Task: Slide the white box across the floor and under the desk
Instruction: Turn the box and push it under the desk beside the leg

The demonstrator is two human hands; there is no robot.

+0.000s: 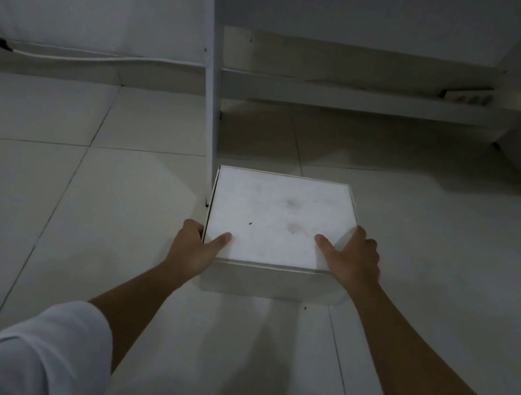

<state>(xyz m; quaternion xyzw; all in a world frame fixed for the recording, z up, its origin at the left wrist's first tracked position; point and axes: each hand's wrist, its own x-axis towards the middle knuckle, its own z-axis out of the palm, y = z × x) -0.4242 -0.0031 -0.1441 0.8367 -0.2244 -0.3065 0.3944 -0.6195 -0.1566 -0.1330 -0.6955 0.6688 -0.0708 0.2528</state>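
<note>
A white sleeve covers the left upper arm at the near edge; both forearms stretch forward over the pale tiled floor. The left hand closes its grip on the near left corner of the white box, thumb on the lid. The right hand clasps the near right corner the same way. The box sits flat on the floor, just in front of the opening under the white bench, its far left corner touching the bench's upright panel. Beyond, a white cable runs along the wall
</note>
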